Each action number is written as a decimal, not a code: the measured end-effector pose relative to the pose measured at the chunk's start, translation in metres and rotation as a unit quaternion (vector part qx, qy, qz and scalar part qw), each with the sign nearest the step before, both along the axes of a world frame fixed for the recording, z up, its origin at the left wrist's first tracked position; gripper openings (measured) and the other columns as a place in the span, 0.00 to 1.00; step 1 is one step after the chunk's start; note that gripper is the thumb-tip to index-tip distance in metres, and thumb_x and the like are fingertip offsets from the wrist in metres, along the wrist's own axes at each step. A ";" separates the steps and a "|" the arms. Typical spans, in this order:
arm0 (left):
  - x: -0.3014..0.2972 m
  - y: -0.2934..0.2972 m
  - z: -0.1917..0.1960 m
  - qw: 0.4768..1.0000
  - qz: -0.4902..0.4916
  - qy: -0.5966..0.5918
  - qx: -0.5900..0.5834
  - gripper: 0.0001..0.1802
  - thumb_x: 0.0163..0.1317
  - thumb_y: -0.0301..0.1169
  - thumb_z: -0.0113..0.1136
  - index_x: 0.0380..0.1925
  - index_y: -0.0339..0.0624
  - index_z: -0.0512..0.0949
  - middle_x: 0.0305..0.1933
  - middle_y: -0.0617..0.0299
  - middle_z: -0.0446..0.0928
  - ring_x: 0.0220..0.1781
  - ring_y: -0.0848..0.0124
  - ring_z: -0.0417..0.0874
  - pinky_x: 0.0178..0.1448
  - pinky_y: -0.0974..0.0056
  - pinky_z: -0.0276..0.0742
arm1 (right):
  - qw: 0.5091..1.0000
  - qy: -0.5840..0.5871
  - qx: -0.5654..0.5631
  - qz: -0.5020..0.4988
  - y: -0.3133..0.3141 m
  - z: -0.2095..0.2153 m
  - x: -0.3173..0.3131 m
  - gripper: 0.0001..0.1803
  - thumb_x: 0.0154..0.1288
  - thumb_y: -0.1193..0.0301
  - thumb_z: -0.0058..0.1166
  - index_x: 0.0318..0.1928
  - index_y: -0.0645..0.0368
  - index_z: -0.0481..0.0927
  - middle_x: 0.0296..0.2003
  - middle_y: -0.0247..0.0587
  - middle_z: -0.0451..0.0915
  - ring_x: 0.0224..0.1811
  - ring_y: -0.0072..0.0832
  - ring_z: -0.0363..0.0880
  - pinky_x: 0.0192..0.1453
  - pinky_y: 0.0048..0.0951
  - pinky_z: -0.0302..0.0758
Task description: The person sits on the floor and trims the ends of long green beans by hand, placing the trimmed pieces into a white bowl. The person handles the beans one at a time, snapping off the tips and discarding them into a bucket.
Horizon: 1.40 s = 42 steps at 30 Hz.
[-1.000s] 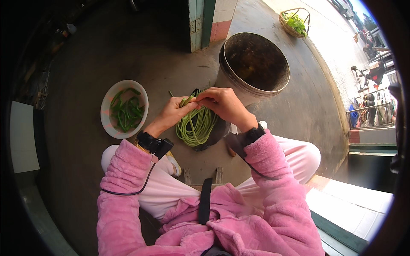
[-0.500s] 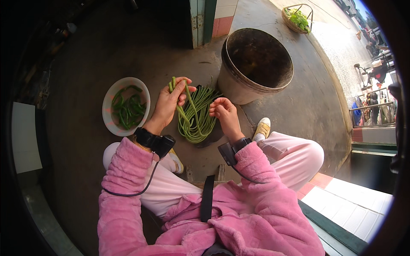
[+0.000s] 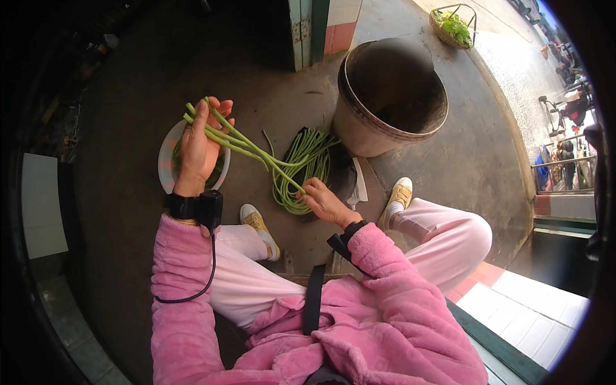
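Observation:
My left hand (image 3: pixel 200 144) grips the upper ends of a few long beans (image 3: pixel 247 146), thumb pressed over them, above a white bowl (image 3: pixel 165 170). The beans stretch slantwise down to my right hand (image 3: pixel 326 201), whose closed fingers pinch them lower along their length. Beneath and behind them on the floor lies a coiled pile of long beans (image 3: pixel 314 151). My left hand and wrist cover much of the bowl, so only a little of its green contents shows.
A large dirty white bucket (image 3: pixel 366 128) stands beyond the pile, its inside dark. Beside the pile lies a white thing (image 3: pixel 358 183) I cannot make out. Farther right sits a wicker basket (image 3: pixel 443 35) of leafy greens. My yellow shoes (image 3: pixel 260 228) flank the pile.
My left hand has moved left over the bowl with the long beans. My right hand has come down and closed on them, and the beans now stretch between both hands.

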State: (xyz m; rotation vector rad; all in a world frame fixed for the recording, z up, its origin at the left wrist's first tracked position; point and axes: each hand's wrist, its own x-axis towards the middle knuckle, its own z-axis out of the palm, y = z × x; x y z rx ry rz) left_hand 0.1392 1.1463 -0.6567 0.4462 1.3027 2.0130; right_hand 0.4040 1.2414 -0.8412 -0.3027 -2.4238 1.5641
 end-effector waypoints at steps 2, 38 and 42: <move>-0.013 -0.006 0.002 0.996 0.013 -0.071 0.052 0.15 0.73 0.45 0.50 0.41 0.47 0.76 0.43 0.62 0.79 0.49 0.71 0.78 0.44 0.65 0.72 | 1.000 0.014 0.009 -0.003 0.003 0.015 -0.004 0.12 0.70 0.69 0.42 0.42 0.62 0.76 0.38 0.49 0.71 0.44 0.44 0.72 0.50 0.37 0.71; 0.027 0.000 -0.083 0.934 -0.215 -0.203 -0.199 0.22 0.74 0.46 0.47 0.55 0.40 0.74 0.27 0.76 0.68 0.21 0.87 0.58 0.23 0.78 0.53 | 0.966 0.157 -0.067 0.195 -0.059 0.156 -0.036 0.11 0.68 0.74 0.48 0.49 0.61 0.75 0.43 0.40 0.73 0.45 0.35 0.71 0.48 0.32 0.71; 0.041 0.001 -0.063 0.954 -0.220 -0.057 -0.195 0.21 0.73 0.47 0.48 0.49 0.41 0.77 0.24 0.77 0.66 0.20 0.87 0.57 0.23 0.77 0.52 | 0.955 0.109 -0.255 -0.106 -0.019 0.135 -0.038 0.16 0.74 0.67 0.46 0.55 0.62 0.77 0.34 0.27 0.74 0.32 0.14 0.67 0.37 0.17 0.66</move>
